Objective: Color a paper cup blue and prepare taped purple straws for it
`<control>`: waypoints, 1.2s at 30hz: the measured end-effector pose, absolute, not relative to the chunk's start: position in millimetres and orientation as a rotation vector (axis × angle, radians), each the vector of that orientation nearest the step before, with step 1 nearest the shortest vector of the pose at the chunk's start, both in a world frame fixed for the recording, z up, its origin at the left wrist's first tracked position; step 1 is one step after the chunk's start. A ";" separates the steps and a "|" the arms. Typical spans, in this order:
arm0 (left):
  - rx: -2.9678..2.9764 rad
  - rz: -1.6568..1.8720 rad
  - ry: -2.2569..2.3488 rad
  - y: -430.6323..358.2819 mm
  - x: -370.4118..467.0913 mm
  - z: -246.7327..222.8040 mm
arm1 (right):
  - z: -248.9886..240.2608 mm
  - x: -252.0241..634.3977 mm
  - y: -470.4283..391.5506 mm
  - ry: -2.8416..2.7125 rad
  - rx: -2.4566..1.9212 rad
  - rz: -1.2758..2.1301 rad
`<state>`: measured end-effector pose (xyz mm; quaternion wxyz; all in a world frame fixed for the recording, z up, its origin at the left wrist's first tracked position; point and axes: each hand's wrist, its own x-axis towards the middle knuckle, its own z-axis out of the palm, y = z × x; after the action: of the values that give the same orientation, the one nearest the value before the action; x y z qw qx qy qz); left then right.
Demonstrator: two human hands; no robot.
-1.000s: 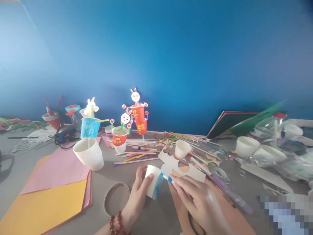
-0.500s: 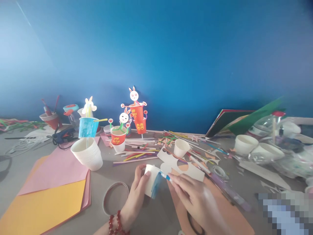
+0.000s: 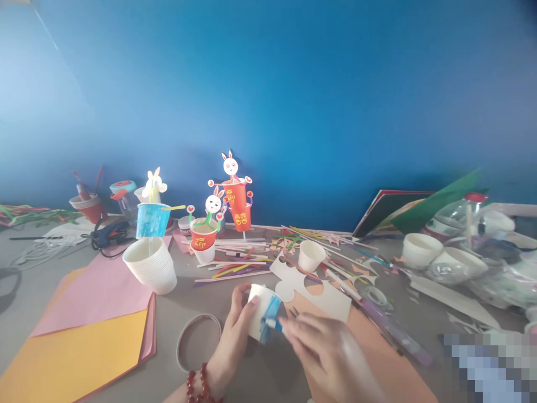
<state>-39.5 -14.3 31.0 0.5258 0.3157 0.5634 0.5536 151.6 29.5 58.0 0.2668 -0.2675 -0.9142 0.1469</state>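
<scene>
My left hand (image 3: 235,330) is closed around a white paper cup (image 3: 257,307), tilted over the table. A streaky blue patch covers the cup's right side. In my right hand (image 3: 323,350) is a blue marker (image 3: 275,324), its white tip end against the lower part of that patch. The fingers of the right hand are pinched together on the marker. A ring of tape (image 3: 179,341) lies left of my left wrist, and orange paper (image 3: 369,341) lies partly under my right hand.
Left stands a stack of white cups (image 3: 157,268) topped by a blue cup figure (image 3: 151,221). Red rabbit cup figures (image 3: 235,196) stand by the wall. Pink and yellow paper (image 3: 84,352), paper scraps (image 3: 289,274), another white cup (image 3: 311,256) and a clear bottle (image 3: 451,218) surround the hands.
The marker tip has moved from the cup's upper right edge down the blue patch, and my right hand has shifted lower. My left hand still holds the cup in nearly the same place.
</scene>
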 end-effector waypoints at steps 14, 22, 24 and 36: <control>0.787 1.365 1.301 -14.1 -39.7 28.5 | 56.4 152.7 33.0 -2.444 -0.768 0.295; 0.776 1.351 1.297 -13.1 -40.3 27.0 | 58.6 153.9 32.2 -2.489 -0.682 0.294; 0.785 1.321 1.316 -13.3 -40.2 28.5 | 58.1 153.9 33.1 -2.431 -0.729 0.269; 0.819 1.311 1.357 -14.9 -38.0 35.3 | 59.9 153.9 33.5 -2.363 -0.788 0.229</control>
<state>-38.0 -14.9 35.3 0.5162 0.3411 0.5652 0.5457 153.9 33.5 59.9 0.3146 -0.2991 -0.8967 0.0869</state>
